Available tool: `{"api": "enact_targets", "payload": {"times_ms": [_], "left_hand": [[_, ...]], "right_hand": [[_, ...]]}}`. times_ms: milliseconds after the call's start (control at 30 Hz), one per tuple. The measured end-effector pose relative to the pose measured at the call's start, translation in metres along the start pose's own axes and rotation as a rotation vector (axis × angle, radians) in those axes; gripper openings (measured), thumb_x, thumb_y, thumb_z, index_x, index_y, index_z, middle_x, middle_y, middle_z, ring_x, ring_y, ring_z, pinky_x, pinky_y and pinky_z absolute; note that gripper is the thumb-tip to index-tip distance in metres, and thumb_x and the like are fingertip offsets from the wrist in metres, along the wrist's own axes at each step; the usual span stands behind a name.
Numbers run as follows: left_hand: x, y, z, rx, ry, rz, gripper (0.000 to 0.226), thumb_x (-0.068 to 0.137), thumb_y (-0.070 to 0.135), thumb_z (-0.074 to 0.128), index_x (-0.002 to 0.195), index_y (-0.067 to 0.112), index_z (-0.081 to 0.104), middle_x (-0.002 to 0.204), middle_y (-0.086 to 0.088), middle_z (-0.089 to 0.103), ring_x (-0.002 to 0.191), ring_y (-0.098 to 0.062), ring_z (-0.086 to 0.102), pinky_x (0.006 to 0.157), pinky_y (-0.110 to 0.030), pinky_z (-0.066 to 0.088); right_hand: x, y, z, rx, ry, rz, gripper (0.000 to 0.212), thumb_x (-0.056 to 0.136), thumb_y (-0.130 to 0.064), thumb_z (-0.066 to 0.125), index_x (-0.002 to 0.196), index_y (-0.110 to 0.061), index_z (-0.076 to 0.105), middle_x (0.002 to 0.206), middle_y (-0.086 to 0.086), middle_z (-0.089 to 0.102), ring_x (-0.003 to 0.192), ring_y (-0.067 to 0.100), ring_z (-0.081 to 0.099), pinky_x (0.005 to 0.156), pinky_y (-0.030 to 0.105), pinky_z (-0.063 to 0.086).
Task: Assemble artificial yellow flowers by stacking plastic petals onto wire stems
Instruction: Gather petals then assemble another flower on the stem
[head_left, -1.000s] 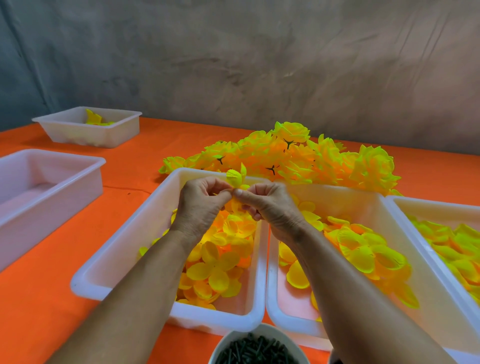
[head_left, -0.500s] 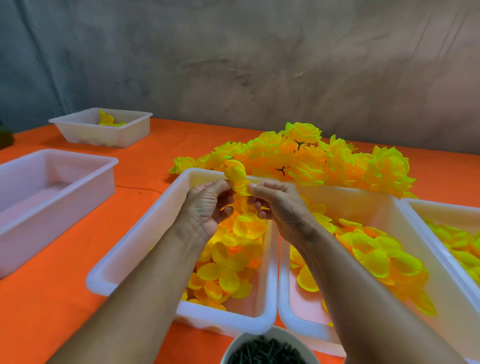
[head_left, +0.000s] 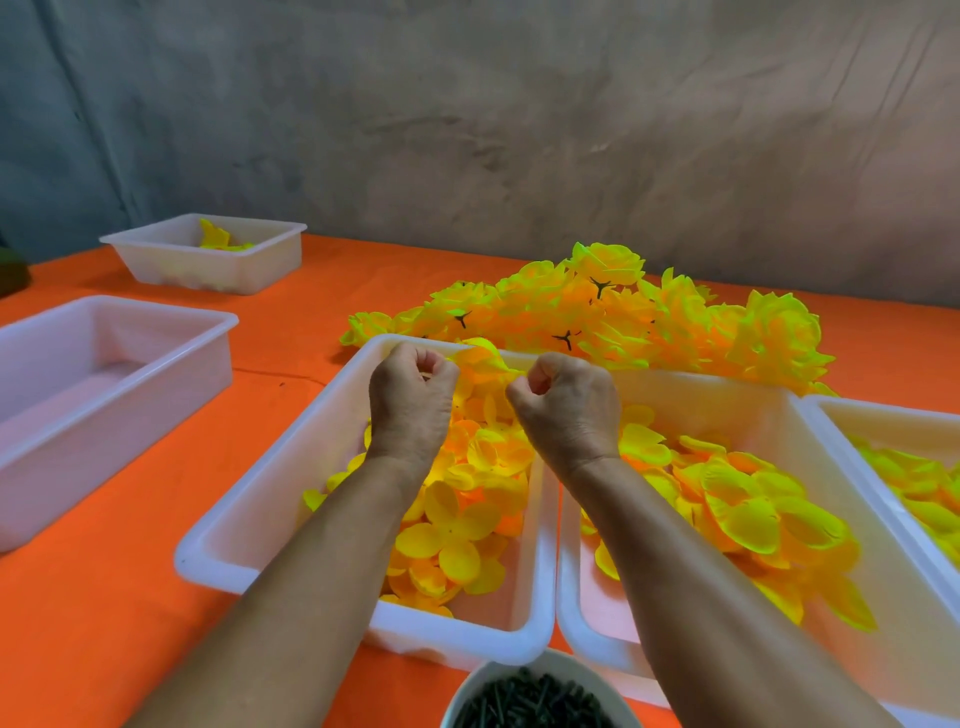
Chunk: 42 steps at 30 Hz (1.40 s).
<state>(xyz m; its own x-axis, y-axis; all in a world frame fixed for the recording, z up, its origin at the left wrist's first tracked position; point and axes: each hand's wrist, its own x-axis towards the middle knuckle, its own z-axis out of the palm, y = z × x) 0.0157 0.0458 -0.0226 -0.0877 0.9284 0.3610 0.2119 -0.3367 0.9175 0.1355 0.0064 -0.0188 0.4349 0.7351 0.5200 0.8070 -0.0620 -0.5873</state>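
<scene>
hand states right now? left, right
Left hand: curled, pinching the yellow plastic petal piece.
Right hand: curled; whether it grips that piece cannot be told.

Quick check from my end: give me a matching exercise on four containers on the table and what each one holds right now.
Column one:
1. Far-left tray
2. Near-left tray
3. Tray under the hands
4. Round bowl

Column two:
A. Dark stem pieces
B. Many loose yellow petals
C. Nothing visible inside
D. Only a few yellow petals

Pairs: 1-D, 2-C, 3-B, 4-A
</scene>
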Motion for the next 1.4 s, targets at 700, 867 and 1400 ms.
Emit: {"api": "enact_targets", "payload": {"times_ms": [700,867,1400], "left_hand": [[0.013,-0.011,-0.008,-0.149,0.353,-0.144,0.011,0.084,-0.001,0.048,0.084,0.009,0.049,0.088,-0.023,0.063,0.076,-0.030,0.062,0.076,-0.050,0.053],[0.010,0.002,-0.007,-0.367,0.284,-0.048,0.033,0.081,-0.012,0.051,0.083,0.021,0.050,0.077,-0.006,0.058,0.064,-0.014,0.056,0.056,-0.023,0.049],[-0.012,0.042,-0.016,-0.424,-0.329,-0.174,0.021,0.084,-0.002,0.060,0.089,0.019,0.061,0.059,0.011,0.064,0.049,-0.004,0.055,0.047,-0.016,0.044]], "right_hand": [[0.010,0.004,-0.010,-0.116,0.072,0.196,0.025,0.088,-0.025,0.054,0.095,-0.005,0.068,0.099,0.018,0.067,0.095,0.038,0.059,0.072,0.037,0.043],[0.004,-0.018,-0.005,-0.125,-0.191,-0.011,0.019,0.081,-0.009,0.060,0.091,-0.014,0.075,0.098,0.014,0.070,0.097,0.034,0.062,0.080,0.037,0.049],[0.010,-0.031,-0.067,0.885,-0.501,0.415,0.012,0.081,-0.005,0.068,0.091,-0.013,0.066,0.075,0.004,0.068,0.062,0.010,0.066,0.055,0.019,0.050]]}}
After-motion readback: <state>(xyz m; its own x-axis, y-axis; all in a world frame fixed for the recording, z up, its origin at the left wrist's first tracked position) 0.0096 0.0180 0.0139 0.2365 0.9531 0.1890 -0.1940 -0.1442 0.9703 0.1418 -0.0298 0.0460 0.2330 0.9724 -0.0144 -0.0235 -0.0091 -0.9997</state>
